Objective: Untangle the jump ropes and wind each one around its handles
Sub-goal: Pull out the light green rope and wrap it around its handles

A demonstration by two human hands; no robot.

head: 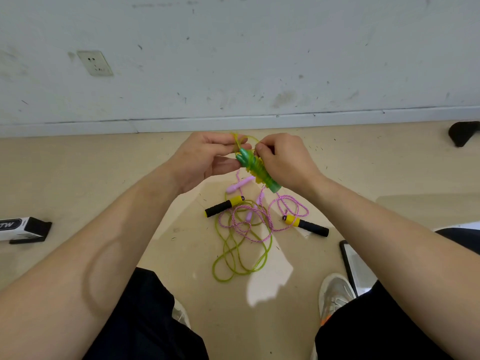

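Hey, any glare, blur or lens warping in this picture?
Head view: a bright light patch glares on the floor near the loose ropes; the wide lens bows the baseboard and swells the forearms; the left hand, right hand and green handles look soft.

I see two shiny green handles (245, 157) in the middle, and the yellow cord (259, 179) round them makes yellow and green stripes. Nearer to me, a yellow-green rope (233, 258) shows on the pale tan floor (78, 178). The pink rope (270, 224) has little white and dark pink specks, and its handles (237, 185) are light purple. The left handle (220, 207) and the right handle (307, 225) are black with yellow ends. The far wall (233, 61) is pale grey with dark smudges, and its socket (94, 63) is white. On the left, a box (23, 228) is white and black. Nearest, I see black trousers (145, 320) and a grey shoe (335, 294) with a bit of orange
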